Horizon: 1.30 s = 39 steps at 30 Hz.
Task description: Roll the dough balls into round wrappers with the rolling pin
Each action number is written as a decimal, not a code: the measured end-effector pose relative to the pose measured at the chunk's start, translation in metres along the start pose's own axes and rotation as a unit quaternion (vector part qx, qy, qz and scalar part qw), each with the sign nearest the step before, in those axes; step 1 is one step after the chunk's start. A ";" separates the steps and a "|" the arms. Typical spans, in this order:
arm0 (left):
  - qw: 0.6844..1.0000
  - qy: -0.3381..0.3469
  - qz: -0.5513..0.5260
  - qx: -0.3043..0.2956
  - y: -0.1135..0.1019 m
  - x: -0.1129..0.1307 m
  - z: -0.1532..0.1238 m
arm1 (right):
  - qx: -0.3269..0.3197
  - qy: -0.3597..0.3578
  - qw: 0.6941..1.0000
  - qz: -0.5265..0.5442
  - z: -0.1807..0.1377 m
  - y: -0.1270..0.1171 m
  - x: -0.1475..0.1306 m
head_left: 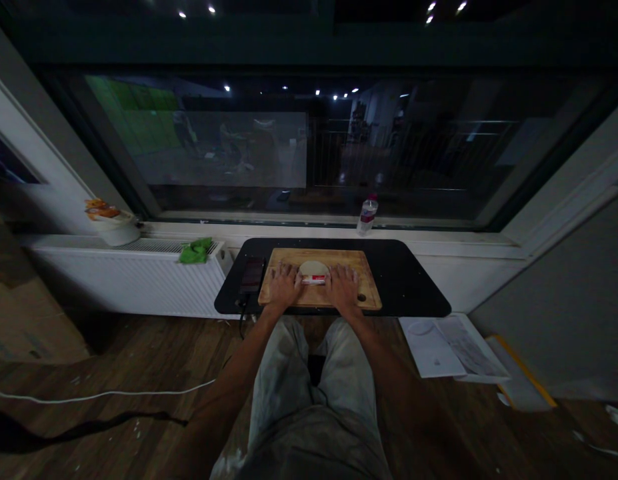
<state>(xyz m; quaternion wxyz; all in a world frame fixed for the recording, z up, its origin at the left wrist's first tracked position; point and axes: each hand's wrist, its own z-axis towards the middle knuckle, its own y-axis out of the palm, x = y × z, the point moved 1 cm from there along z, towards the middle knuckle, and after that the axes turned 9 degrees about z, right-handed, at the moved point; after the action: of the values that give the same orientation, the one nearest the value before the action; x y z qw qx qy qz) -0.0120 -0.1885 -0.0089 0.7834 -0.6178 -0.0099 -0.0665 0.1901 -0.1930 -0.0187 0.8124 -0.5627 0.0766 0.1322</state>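
My left hand point(285, 285) and my right hand point(343, 287) lie flat, fingers spread, on a wooden cutting board point(319, 258). Between them sits a pale round lump of dough point(313, 268) with a small white and red object point(313, 281) at its near edge. The inner fingers of both hands touch the ends of that object. The board rests on a low black table point(409, 280).
A dark phone-like slab point(252, 275) lies on the table left of the board. A water bottle point(367, 215) stands on the window sill. A green cloth point(195, 251) and a white bowl point(115, 229) sit on the radiator. Papers point(451, 347) lie on the floor right.
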 end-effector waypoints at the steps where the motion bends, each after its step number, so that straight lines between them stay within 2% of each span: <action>1: 1.000 -0.002 0.000 -0.001 -0.001 0.000 0.000 | 0.001 0.000 1.000 0.000 0.001 0.000 0.000; 14: 1.000 -0.004 0.012 -0.003 -0.005 0.001 0.014 | -0.028 0.006 1.000 -0.003 0.018 -0.008 -0.002; 22: 1.000 -0.006 0.029 -0.011 -0.008 0.003 0.032 | -0.029 0.033 0.999 0.006 0.041 -0.002 -0.002; 39: 0.999 -0.035 0.030 -0.018 -0.008 0.002 0.077 | -0.079 0.055 0.995 0.011 0.087 0.007 0.001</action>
<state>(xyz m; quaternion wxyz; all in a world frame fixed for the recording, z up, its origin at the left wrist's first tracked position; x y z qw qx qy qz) -0.0061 -0.1160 0.0172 0.7730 -0.6338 -0.0178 -0.0216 0.1872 -0.1093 0.0059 0.7582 -0.6309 0.1168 0.1158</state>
